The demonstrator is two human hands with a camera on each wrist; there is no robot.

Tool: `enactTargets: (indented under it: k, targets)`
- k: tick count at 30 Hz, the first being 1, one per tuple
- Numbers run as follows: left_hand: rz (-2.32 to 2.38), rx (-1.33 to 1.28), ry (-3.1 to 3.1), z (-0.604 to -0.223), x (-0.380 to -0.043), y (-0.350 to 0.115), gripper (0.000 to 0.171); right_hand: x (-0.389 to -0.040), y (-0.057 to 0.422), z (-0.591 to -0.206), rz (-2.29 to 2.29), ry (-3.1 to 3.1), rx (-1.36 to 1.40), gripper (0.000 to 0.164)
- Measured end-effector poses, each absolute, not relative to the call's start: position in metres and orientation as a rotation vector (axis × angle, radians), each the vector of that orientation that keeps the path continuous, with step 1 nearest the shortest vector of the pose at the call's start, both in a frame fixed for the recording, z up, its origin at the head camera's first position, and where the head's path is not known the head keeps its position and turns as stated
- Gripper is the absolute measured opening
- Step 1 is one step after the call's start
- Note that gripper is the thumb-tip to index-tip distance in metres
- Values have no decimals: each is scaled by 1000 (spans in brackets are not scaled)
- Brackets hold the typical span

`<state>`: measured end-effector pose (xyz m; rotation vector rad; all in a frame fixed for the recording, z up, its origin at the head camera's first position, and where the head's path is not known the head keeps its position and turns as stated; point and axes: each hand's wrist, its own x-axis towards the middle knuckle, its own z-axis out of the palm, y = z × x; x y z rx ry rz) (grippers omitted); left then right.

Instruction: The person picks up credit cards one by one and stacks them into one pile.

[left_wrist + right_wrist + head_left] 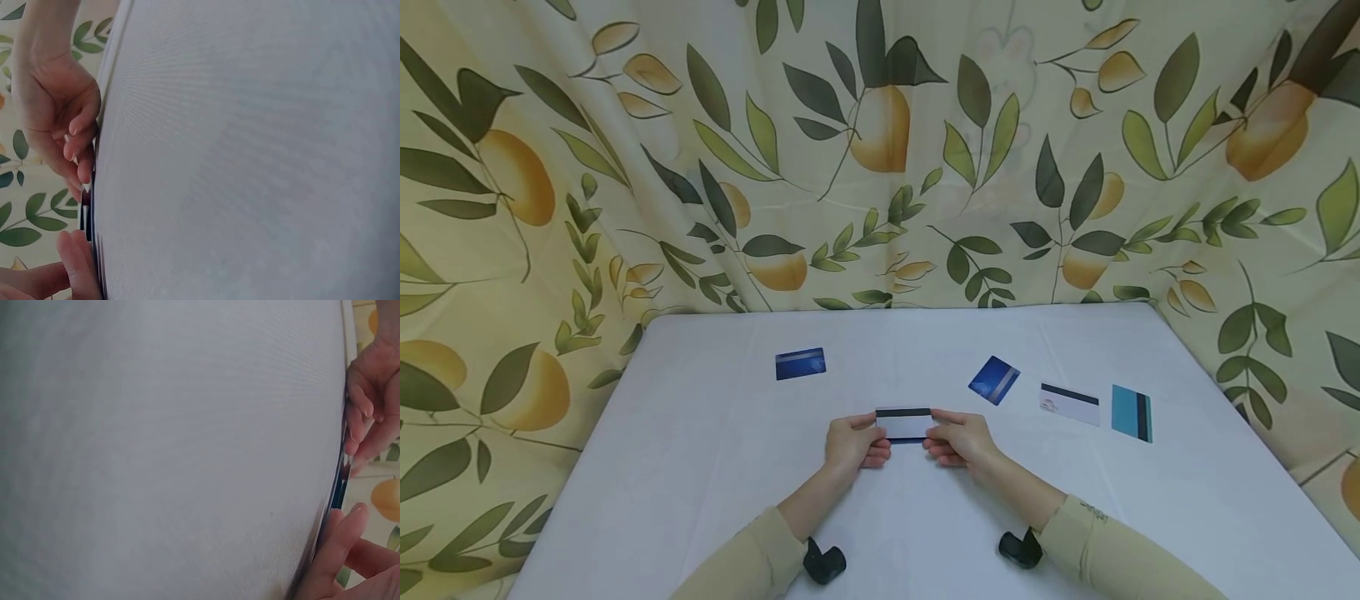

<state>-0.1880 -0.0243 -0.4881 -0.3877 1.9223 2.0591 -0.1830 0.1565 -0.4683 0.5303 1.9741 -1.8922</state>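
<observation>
A white card [904, 425] with a black magnetic stripe along its far edge lies between my two hands, close over the white tabletop. A narrow dark blue edge of another card shows just beneath its near side. My left hand [848, 443] pinches the left end between thumb and fingers, and my right hand [967, 440] pinches the right end in the same way. In the left wrist view the cards [86, 215] appear edge-on, low against the cloth. The right wrist view also shows the dark card edge [339, 487] between the fingertips of both hands.
A blue card [801, 364] lies at the back left. To the right lie a tilted blue card [994, 381], a white striped card [1070, 405] and a teal card [1131, 413]. A patterned curtain [880, 208] hangs behind the white-covered table [700, 500].
</observation>
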Motion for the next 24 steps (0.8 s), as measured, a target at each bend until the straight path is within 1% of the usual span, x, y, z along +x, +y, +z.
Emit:
enactTargets:
  k: [24]
  targets:
    - [1947, -361, 2118, -488, -186, -25, 36, -183, 155, -472, -1882, 2027, 520, 41]
